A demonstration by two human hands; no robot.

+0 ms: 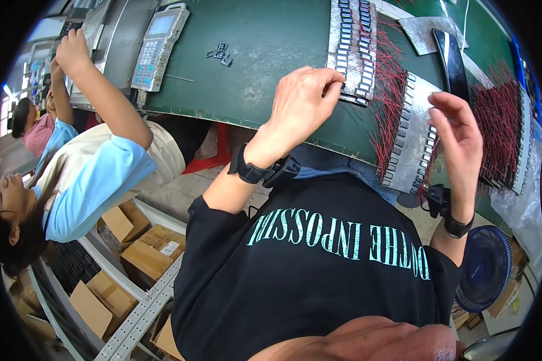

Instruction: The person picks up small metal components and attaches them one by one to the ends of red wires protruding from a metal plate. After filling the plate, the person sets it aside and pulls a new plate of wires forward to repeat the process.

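Observation:
My left hand (307, 99) is at the lower left edge of a metal plate (351, 51) that carries rows of small dark-framed rectangular parts. Its thumb and forefinger are pinched together; what they hold, if anything, is too small to make out. My right hand (462, 135) hovers by a second plate (411, 135), lined along both long sides with small pale rectangular parts. Its fingers are curved, with the thumb apart from them and nothing visible between. Thin red wires (391, 90) fan out between the two plates.
Small loose dark parts (221, 54) and a grey keypad device (159, 48) lie on the green table (259, 78). A phone (450, 63) and a stack of red-wired plates (500, 132) are at right. A co-worker (96, 180) sits at left, near cardboard boxes (153, 253). A blue fan (483, 268) stands lower right.

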